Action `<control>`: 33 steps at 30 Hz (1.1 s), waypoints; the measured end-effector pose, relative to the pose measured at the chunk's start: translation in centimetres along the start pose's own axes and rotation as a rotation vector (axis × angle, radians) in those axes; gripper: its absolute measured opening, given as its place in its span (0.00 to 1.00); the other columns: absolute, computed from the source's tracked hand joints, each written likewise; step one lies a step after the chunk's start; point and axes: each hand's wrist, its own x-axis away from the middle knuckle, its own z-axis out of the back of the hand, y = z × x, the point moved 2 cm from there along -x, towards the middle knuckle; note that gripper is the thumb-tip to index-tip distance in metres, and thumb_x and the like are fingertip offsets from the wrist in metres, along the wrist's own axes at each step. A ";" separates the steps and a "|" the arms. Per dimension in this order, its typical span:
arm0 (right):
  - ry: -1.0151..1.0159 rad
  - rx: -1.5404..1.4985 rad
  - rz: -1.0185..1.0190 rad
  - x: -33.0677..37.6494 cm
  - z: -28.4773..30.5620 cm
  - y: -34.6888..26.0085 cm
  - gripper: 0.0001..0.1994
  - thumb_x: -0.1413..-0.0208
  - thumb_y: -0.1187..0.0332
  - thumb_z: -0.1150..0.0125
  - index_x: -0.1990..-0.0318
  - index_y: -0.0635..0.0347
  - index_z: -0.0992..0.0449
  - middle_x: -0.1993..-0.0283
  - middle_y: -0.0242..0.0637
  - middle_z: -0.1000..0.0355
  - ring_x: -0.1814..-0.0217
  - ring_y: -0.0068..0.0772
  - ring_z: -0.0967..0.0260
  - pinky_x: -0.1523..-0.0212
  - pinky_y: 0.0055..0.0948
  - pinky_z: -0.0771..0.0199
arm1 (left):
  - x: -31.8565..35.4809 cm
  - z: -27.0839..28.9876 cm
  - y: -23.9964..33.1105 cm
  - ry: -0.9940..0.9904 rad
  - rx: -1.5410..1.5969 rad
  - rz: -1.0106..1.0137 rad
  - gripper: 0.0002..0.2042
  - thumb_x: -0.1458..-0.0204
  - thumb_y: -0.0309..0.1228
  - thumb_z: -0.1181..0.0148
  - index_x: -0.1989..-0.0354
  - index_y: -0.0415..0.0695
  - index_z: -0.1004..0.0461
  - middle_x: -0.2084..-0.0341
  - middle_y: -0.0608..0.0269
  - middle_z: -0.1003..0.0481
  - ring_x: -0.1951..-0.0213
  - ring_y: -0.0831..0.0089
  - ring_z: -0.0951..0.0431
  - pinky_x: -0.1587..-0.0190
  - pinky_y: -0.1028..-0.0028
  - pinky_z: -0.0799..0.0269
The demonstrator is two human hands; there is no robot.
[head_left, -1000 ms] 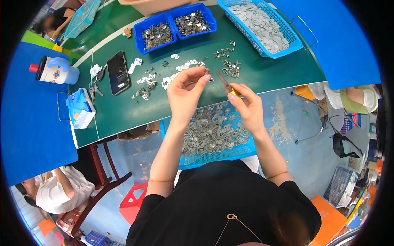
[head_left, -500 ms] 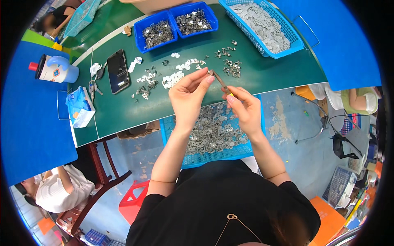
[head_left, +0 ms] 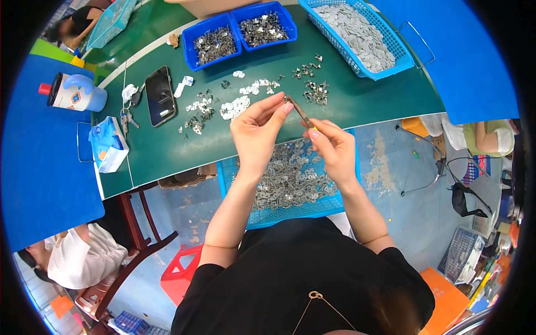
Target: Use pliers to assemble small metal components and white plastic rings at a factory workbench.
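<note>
Over the green table's near edge, my left hand (head_left: 255, 131) pinches a small metal piece (head_left: 287, 99) between thumb and fingertips; the fingers hide most of it. My right hand (head_left: 334, 148) is closed around a pair of slim metal tweezers (head_left: 300, 110) with a bit of yellow by the grip. The tweezers' tip touches or lies right beside the small piece; I cannot tell which. Flat white pieces (head_left: 234, 107) lie just beyond my left hand, with small dark metal clips (head_left: 316, 92) to the right. Below my hands, a light-blue basket (head_left: 268, 218) holds many flat, greyish, holed pieces.
Two dark-blue bins (head_left: 195, 61) of metal clips stand at the back, and a light-blue basket (head_left: 365, 73) of grey flat pieces at the back right. Leftward are a phone (head_left: 161, 96), keys (head_left: 128, 119), a tissue pack (head_left: 109, 146) and a cup (head_left: 78, 94). A person (head_left: 89, 257) sits lower left.
Both hands stay almost in place, with only a slight shift at the small piece and the tweezers. The person at the lower left has moved an arm a little.
</note>
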 end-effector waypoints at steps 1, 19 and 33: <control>-0.001 0.001 0.000 0.0 0.0 0.0 0.12 0.45 0.70 0.46 0.56 0.67 0.25 0.67 0.31 0.29 0.75 0.11 0.41 0.78 0.12 0.46 | 0.0 0.0 0.1 0.002 -0.008 0.001 0.13 0.54 0.22 0.36 0.59 0.33 0.25 0.66 0.55 0.23 0.64 0.75 0.23 0.57 0.78 0.27; -0.015 0.135 -0.005 0.2 0.0 -0.1 0.12 0.45 0.72 0.46 0.55 0.69 0.25 0.68 0.31 0.29 0.74 0.12 0.41 0.75 0.13 0.43 | -0.3 0.5 -0.3 -0.058 0.061 0.046 0.11 0.50 0.25 0.39 0.59 0.34 0.25 0.66 0.56 0.23 0.65 0.74 0.22 0.58 0.77 0.26; -0.243 -0.659 -0.442 1.1 -0.5 -0.1 0.16 0.43 0.62 0.55 0.58 0.66 0.28 0.73 0.33 0.34 0.79 0.18 0.43 0.85 0.15 0.51 | -1.2 0.6 -3.8 -0.260 0.534 0.248 0.09 0.50 0.32 0.39 0.65 0.40 0.26 0.70 0.61 0.24 0.68 0.76 0.23 0.63 0.76 0.24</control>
